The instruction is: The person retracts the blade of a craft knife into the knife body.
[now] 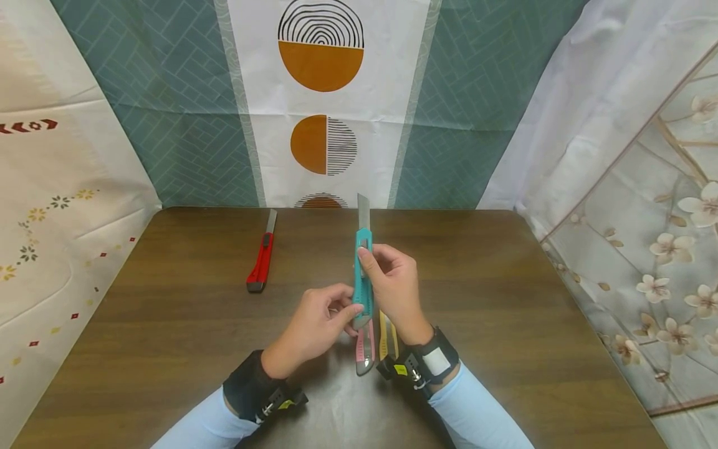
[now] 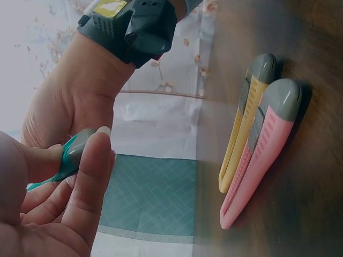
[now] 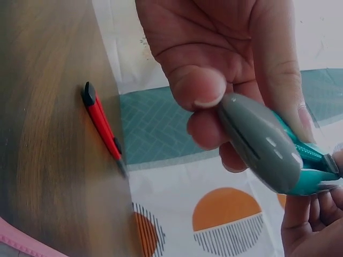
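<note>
Both hands hold a teal utility knife [image 1: 363, 274] above the table, its long blade [image 1: 363, 212] out and pointing away from me. My left hand [image 1: 316, 321] pinches the grey end cap [image 3: 262, 144] between thumb and finger. Higher on the handle, my right hand [image 1: 395, 284] grips the body, thumb over the slider. Under the hands lie a pink utility knife [image 2: 262, 150] and a yellow utility knife [image 2: 246, 126], side by side, no blade showing on either. Off to the left is a red utility knife [image 1: 262, 262] with its blade extended.
The brown wooden table [image 1: 179, 349] runs back to a hanging cloth [image 1: 185, 125] with green panels and orange half circles. Patterned cloth [image 1: 50, 237] hangs at the left, and a flowered curtain [image 1: 662, 274] at the right. Each wrist wears a black strap with a camera.
</note>
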Motion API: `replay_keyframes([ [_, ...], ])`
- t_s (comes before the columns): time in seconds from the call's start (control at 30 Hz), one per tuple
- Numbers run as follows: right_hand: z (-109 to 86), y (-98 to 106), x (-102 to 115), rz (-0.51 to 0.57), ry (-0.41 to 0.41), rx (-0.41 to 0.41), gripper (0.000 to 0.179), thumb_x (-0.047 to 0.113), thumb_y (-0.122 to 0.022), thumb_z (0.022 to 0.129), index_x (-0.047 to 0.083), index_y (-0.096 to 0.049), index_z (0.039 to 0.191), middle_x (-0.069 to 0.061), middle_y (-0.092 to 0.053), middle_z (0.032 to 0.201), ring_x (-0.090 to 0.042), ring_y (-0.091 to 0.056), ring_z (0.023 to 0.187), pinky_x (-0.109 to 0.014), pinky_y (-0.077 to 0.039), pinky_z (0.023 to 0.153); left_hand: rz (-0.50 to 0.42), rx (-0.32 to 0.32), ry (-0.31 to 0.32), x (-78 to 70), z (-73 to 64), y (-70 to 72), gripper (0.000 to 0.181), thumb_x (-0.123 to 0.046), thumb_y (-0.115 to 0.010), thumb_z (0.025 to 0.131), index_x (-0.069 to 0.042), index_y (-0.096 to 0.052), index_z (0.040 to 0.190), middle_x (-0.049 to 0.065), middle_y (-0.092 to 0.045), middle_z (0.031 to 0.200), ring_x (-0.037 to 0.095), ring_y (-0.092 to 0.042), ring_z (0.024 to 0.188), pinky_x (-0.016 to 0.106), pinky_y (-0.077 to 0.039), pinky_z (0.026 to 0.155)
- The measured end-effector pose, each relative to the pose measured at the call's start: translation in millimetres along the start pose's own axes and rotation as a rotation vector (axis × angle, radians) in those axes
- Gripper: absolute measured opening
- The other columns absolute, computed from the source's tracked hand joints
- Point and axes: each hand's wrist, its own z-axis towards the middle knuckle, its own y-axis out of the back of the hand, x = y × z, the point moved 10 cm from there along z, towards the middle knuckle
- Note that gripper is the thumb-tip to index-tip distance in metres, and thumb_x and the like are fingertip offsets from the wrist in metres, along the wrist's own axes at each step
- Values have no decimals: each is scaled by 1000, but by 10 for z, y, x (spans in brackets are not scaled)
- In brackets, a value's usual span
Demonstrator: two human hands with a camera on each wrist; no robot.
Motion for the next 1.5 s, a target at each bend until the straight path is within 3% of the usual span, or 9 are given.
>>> replay_keyframes([
  [0.3,4,10,-60,-16,-34,-4,21,25,-70,99,5,-77,99,-12,-73,83,-14,-65,68,-23,-55,58,13,3,1,1,5,2,18,-8,-73,95,-1,-69,111,12,-74,85,11,-73,64,26,-63,65],
  [0.6,16,31,-109,-85,-90,-17,31,35,-70,99,8,-78,86,-8,-69,72,-18,-60,64,-23,-48,53,16,-3,-5,3,11,13,18,-8,-73,94,-2,-69,110,12,-74,87,11,-73,65,26,-63,65],
  [1.2,-1,21,-47,-72,-46,-12,27,31,-70,99,7,-78,90,-10,-68,72,-15,-58,61,-21,-47,51,28,-3,-11,-5,13,28,18,-10,-74,94,-3,-69,111,9,-75,86,9,-72,63,26,-64,65],
  [1.5,-3,9,-9,-46,-13,-9,23,27,-70,99,5,-77,94,-10,-68,74,-15,-57,61,-21,-48,51,-1,6,-7,-19,29,39,20,-9,-72,95,0,-69,113,14,-73,85,13,-73,64,28,-64,63],
])
